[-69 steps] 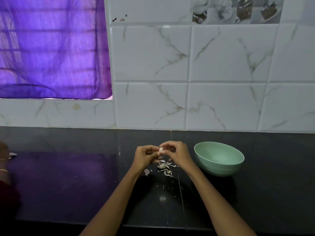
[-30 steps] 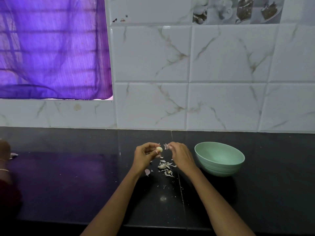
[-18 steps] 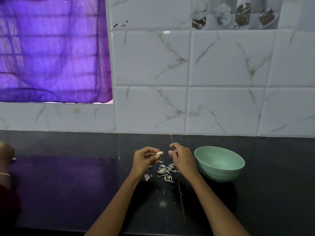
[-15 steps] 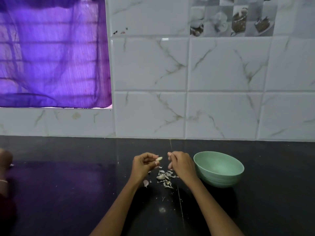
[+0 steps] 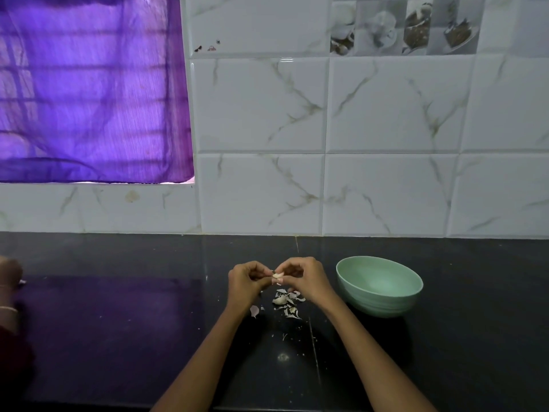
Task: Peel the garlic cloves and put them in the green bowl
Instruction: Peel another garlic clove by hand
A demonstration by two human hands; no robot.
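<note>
Left hand: your left hand (image 5: pixel 248 282) was raised just above the dark countertop (image 5: pixel 118 322), fingers curled in, tips pinched on the garlic clove (image 5: pixel 278 275).
Right hand: your right hand (image 5: pixel 306 279) met the left one at the fingertips, fingers bent and closed on the same clove from the other side.
Garlic clove: a small pale piece, held between both sets of fingertips, above the countertop and clear of it. You could not tell from this view how much skin remained on it.
Peel scraps: a loose heap of garlic skins (image 5: pixel 286 301) lay on the countertop directly under your hands; one pinkish flake (image 5: pixel 254 310) lay a little apart to the left, beside your left wrist, with finer crumbs nearer you.
Green bowl: the green bowl (image 5: pixel 379 285) stood upright on the countertop just to the right of your right hand, not touching it. The part of its inside that showed held nothing.
Surroundings: a white marbled tile wall (image 5: pixel 326 144) rose behind the countertop; a purple curtain (image 5: pixel 89 90) hung at upper left.
Left edge: another person's hand (image 5: pixel 9 273) showed partly at the frame edge, with a thin bangle on the wrist below it.
</note>
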